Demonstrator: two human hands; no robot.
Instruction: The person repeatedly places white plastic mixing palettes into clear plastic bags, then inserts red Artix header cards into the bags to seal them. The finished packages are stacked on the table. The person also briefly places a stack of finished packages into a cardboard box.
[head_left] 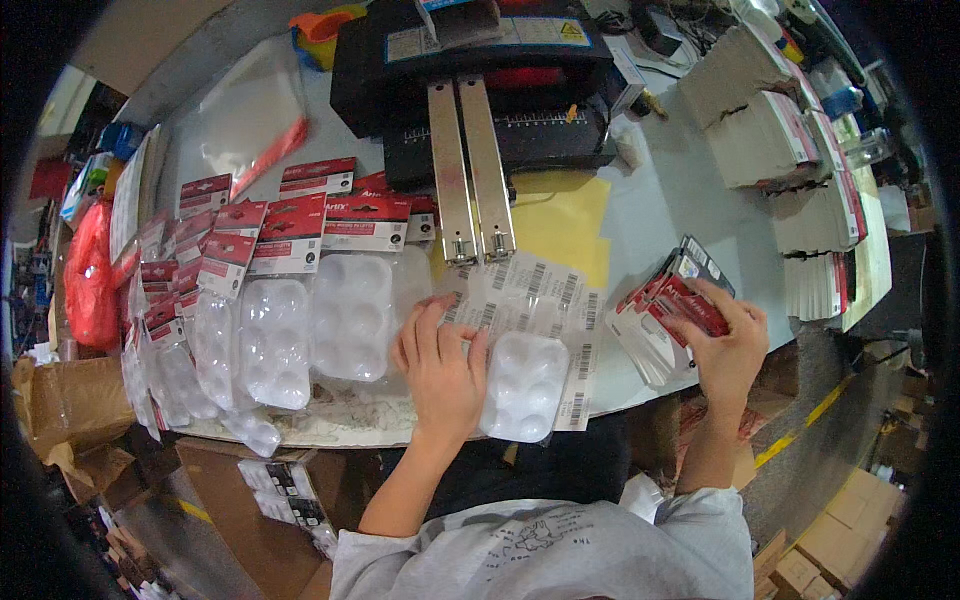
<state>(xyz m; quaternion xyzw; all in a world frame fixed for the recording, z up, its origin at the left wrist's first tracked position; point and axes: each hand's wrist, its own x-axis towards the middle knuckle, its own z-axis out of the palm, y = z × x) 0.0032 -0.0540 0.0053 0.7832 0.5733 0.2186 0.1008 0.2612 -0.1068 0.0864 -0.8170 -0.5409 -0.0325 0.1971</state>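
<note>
A white plastic paint palette (524,388) with round wells lies near the table's front edge, in what looks like a clear bag. Beside its left edge rests my left hand (440,365), fingers slightly bent and apart, apparently gripping nothing. Under and behind the palette are sheets of barcode stickers (572,385). At the right, my right hand (730,345) pinches red-and-black header cards (690,303) at the top of a fanned stack of cards (640,345). How many cards its fingers hold is hidden.
Bagged palettes with red header cards (285,235) overlap across the left side. A black machine (470,70) with two metal rails (470,165) stands at the back, above yellow paper (560,215). Tall card stacks (765,140) line the right; an open cardboard box (240,510) sits below the table's front-left edge.
</note>
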